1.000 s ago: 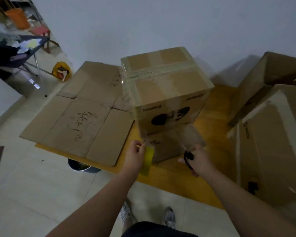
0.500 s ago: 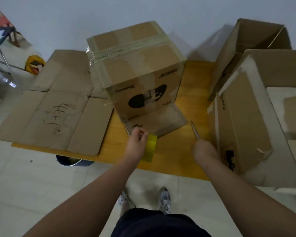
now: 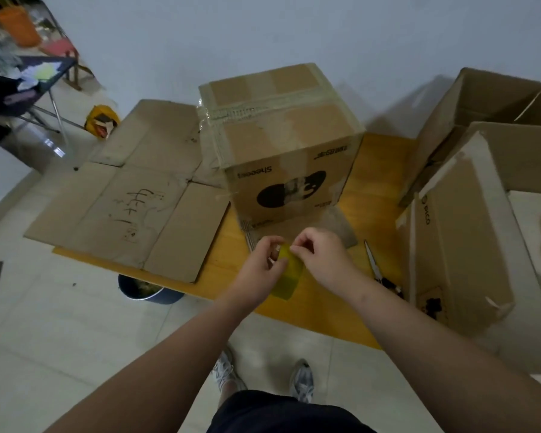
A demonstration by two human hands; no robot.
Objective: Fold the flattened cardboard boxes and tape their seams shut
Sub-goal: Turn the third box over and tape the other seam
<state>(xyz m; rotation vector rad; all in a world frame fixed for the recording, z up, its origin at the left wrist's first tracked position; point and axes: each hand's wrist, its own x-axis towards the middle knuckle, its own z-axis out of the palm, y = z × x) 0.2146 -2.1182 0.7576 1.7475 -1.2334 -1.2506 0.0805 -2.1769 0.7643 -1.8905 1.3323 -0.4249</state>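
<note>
A folded cardboard box (image 3: pixel 281 145) with tape across its top seam stands on the yellow table (image 3: pixel 375 170), one flap lying flat toward me. A flattened box (image 3: pixel 132 195) lies to its left. In front of the standing box my left hand (image 3: pixel 260 267) grips a yellow tape roll (image 3: pixel 289 276). My right hand (image 3: pixel 322 254) pinches the tape at the roll's upper edge. Scissors (image 3: pixel 377 267) lie on the table just right of my right hand.
Two open cardboard boxes (image 3: pixel 469 220) crowd the right side. A dark bucket (image 3: pixel 147 290) sits under the table's front edge. A folding table (image 3: pixel 28 85) with clutter and a yellow object (image 3: pixel 102 120) are at the far left on the tiled floor.
My right hand has put the scissors down on the table and come over to the tape roll, which my left hand still holds. The view has tilted back up and left.
</note>
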